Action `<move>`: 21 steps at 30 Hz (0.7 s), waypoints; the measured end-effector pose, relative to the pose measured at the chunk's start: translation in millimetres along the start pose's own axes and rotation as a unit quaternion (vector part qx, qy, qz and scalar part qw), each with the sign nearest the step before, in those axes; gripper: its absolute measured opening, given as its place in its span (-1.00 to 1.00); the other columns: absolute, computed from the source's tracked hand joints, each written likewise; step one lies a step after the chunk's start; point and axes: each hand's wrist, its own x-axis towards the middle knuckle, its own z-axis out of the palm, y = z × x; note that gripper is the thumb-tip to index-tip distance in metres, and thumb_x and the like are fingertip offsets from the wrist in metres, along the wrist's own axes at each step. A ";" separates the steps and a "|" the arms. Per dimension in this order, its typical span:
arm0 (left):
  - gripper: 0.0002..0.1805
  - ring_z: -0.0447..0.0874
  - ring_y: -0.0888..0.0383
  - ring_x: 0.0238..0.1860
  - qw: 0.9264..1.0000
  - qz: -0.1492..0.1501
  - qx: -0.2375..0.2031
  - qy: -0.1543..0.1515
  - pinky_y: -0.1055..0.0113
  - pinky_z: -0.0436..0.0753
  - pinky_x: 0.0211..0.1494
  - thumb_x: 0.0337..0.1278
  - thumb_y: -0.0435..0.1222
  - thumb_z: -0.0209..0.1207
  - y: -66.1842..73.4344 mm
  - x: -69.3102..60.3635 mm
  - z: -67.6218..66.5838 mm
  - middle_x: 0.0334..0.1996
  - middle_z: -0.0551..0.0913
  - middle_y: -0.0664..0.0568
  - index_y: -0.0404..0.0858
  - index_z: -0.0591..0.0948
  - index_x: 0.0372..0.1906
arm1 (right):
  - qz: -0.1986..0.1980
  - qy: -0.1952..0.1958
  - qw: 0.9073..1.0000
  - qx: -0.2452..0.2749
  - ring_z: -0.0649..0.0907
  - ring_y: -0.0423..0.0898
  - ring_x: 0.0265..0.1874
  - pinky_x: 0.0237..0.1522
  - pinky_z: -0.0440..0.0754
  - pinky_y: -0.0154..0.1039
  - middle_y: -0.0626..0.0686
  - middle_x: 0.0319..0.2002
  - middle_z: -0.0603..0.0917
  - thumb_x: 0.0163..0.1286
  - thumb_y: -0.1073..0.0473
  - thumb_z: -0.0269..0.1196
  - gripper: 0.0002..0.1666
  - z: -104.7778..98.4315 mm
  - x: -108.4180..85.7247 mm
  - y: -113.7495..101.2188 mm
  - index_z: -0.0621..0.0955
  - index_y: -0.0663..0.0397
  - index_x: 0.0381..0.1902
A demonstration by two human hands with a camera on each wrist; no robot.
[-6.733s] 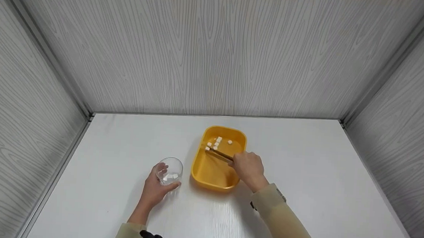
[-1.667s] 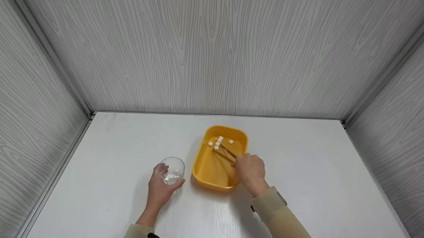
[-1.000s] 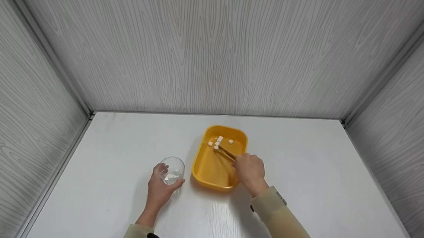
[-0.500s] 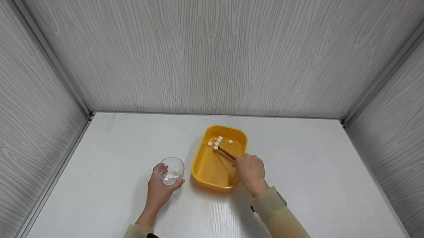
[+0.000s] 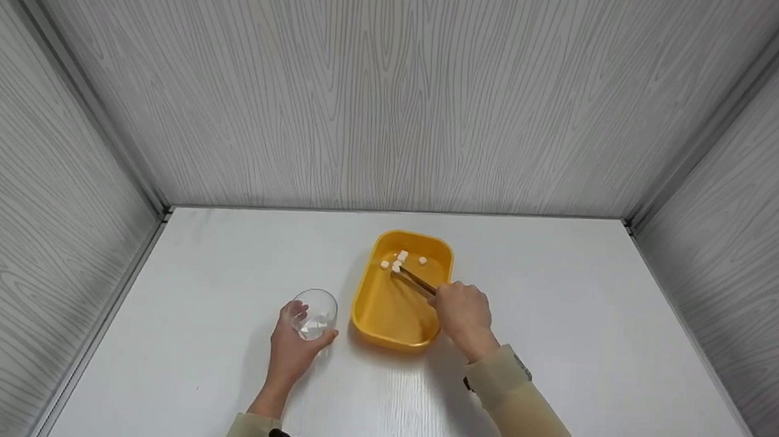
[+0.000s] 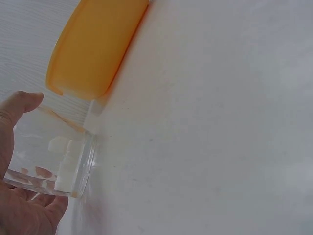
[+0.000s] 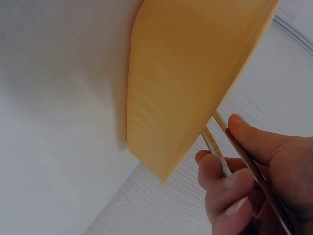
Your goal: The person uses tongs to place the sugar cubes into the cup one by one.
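Observation:
In the head view my left hand holds a clear glass upright on the table, thumb on one side and fingers round the other. White cubes lie at the bottom of the glass in the left wrist view. My right hand grips a pair of brown chopsticks over the right rim of a yellow tray. Their tips are at a white cube; whether they pinch it I cannot tell. In the right wrist view the tray wall hides the tips.
Several other white cubes lie in the far half of the tray, and one sits apart on the right. The tray stands on a white table, just right of the glass. Grey wood-grain panels enclose the table's back and sides.
A cube that was at the chopstick tips 6.7 seconds ago is gone from the tray. Since then, the tips have spread, closed together by another cube and nudged it slightly away. The glass has barely moved.

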 end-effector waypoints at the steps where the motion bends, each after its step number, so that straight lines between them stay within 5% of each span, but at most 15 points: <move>1: -0.02 0.39 -0.19 0.30 1.000 -0.001 -0.001 0.000 0.00 0.41 0.34 -0.20 -0.26 0.53 -0.1 -0.1 0.0 0.24 0.44 -0.28 -0.43 0.24 0.34 | 0.001 0.000 1.000 0.000 0.48 -0.06 -0.68 -0.66 0.50 -0.17 0.06 -0.60 0.57 0.29 -0.03 0.36 -0.66 -0.5 -0.4 0.5 0.75 0.18 -0.32; 21: -0.02 0.37 -0.19 0.32 1.000 -0.013 0.000 -0.006 0.00 0.37 0.37 -0.19 -0.28 0.52 0.2 0.9 0.3 0.26 0.42 -0.28 -0.43 0.23 0.36 | -0.004 0.023 0.999 0.038 0.42 -0.09 -0.74 -0.70 0.42 -0.19 0.01 -0.70 0.48 0.31 -0.07 0.34 -0.60 -16.0 -20.1 5.6 0.69 0.21 -0.40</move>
